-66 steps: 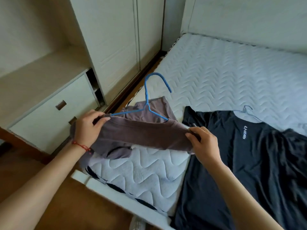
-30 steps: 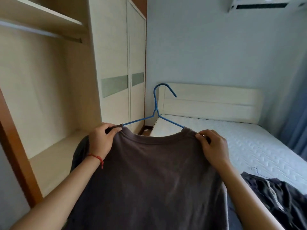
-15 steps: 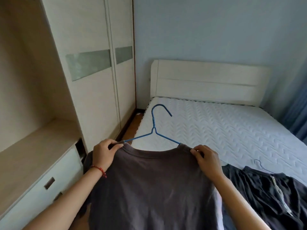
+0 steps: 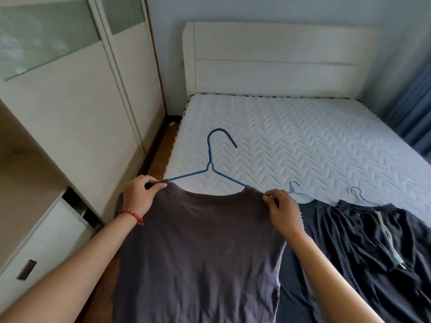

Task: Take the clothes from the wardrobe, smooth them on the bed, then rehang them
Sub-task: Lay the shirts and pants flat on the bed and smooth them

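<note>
A grey-brown T-shirt [image 4: 198,252] hangs on a blue wire hanger [image 4: 211,167], held up in front of me above the near corner of the bed [image 4: 291,141]. My left hand [image 4: 140,197] pinches the shirt's left shoulder together with the hanger's end. My right hand [image 4: 283,210] pinches the right shoulder. The hanger's hook points up and to the right. A dark T-shirt [image 4: 300,229] and dark drawstring shorts [image 4: 373,241] lie flat on the mattress at the right, each with a thin hanger at its top.
The wardrobe [image 4: 77,108] with shut sliding doors stands on the left, with an open compartment and a white drawer unit [image 4: 42,250] nearer to me. A narrow strip of wooden floor runs between wardrobe and bed. White headboard [image 4: 275,61] at the back, blue curtain [image 4: 415,108] at the right.
The shirt was lifted off the mattress and held up spread by its shoulders. My view rose to the open wardrobe, then dropped back towards the bed; both hands keep their grip.
</note>
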The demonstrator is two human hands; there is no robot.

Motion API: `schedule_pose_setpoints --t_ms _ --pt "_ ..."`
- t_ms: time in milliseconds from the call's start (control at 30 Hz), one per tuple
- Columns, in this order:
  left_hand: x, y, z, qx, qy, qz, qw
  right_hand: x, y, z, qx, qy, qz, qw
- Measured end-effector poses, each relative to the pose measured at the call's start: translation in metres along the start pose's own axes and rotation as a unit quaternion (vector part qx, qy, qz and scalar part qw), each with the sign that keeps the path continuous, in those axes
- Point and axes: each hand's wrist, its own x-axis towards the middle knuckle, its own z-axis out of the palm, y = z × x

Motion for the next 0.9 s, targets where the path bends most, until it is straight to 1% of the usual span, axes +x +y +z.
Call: schedule_pose_setpoints --t_ms 267,367,500,633,733,833,900 --pt "0.108 0.010 0.031 -0.032 0.017 0.046 0.998 0.090 -0.027 0.009 -0.007 0.088 0.000 0.996" --pt "0.133 -0.006 0.055 -0.041 -0.006 0.032 0.999 0.113 -0.020 0.023 -0.023 0.088 0.008 0.996" --pt "0.143 -0.045 0.104 -0.026 -0.062 0.003 0.998 0.128 0.017 0.061 -0.049 0.038 0.046 0.997" --pt "0.137 -0.091 0.163 0.009 -0.106 -0.019 0.994 0.138 0.075 0.118 -0.075 -0.016 0.078 0.994" --pt "0.138 -0.123 0.207 0.039 -0.106 -0.025 0.993 0.148 0.116 0.159 -0.082 -0.019 0.089 0.993" --pt "0.149 -0.150 0.249 0.118 -0.097 -0.004 0.988 0.170 0.147 0.192 -0.078 -0.015 0.107 0.991" --pt "0.160 -0.157 0.273 0.165 -0.072 0.012 0.984 0.192 0.162 0.211 -0.074 -0.004 0.120 0.990"
